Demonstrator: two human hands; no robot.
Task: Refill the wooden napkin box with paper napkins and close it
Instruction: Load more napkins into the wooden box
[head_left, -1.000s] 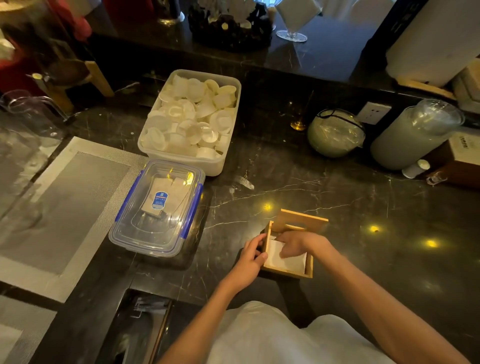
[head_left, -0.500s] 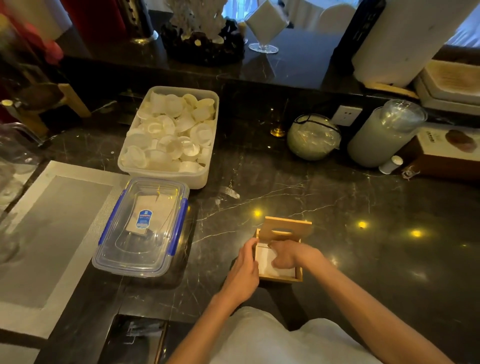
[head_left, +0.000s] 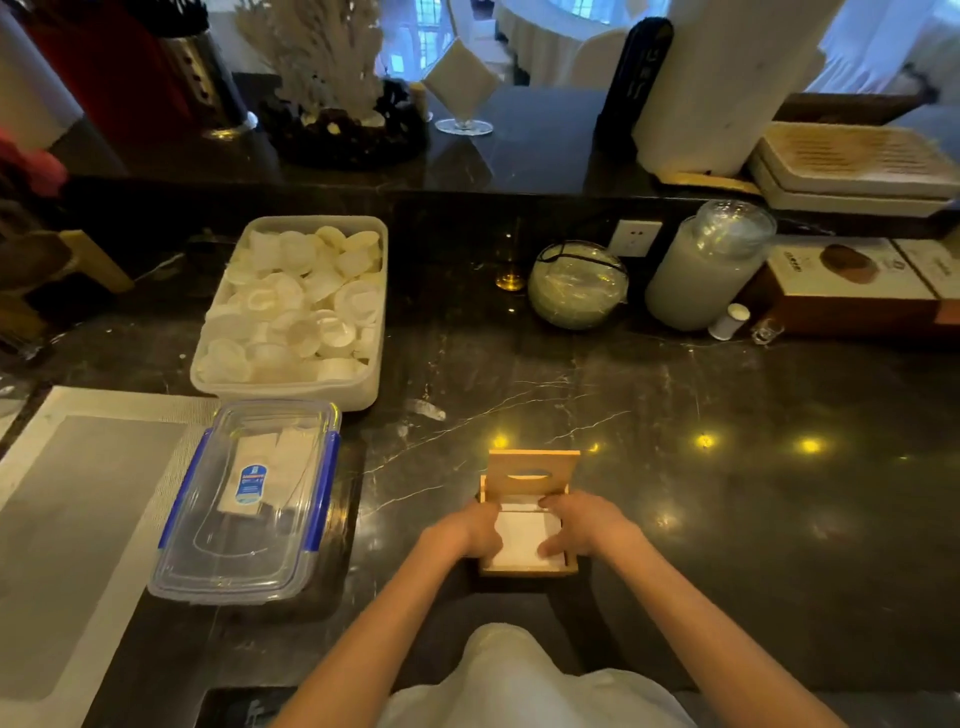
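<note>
A small wooden napkin box (head_left: 527, 569) stands on the dark marble counter just in front of me. Its hinged lid (head_left: 532, 475), with an oval slot, stands upright at the far side. White paper napkins (head_left: 522, 538) lie inside. My left hand (head_left: 470, 530) rests on the box's left wall with fingers curled over the napkins' left edge. My right hand (head_left: 579, 522) lies over the right wall, fingers spread and pressing on the napkins' right edge and far corner.
A clear lidded container with blue clips (head_left: 249, 499) sits to the left on a grey placemat (head_left: 78, 499). Behind it is a white tub of small cups (head_left: 296, 306). A glass bowl (head_left: 576, 286), a lidded jar (head_left: 706, 265) and a brown carton (head_left: 852, 286) stand at the back right.
My left hand moved from beside the box onto its left wall. My right hand shifted from the napkins' middle to the right edge. The view rose and the lid stands more upright.
</note>
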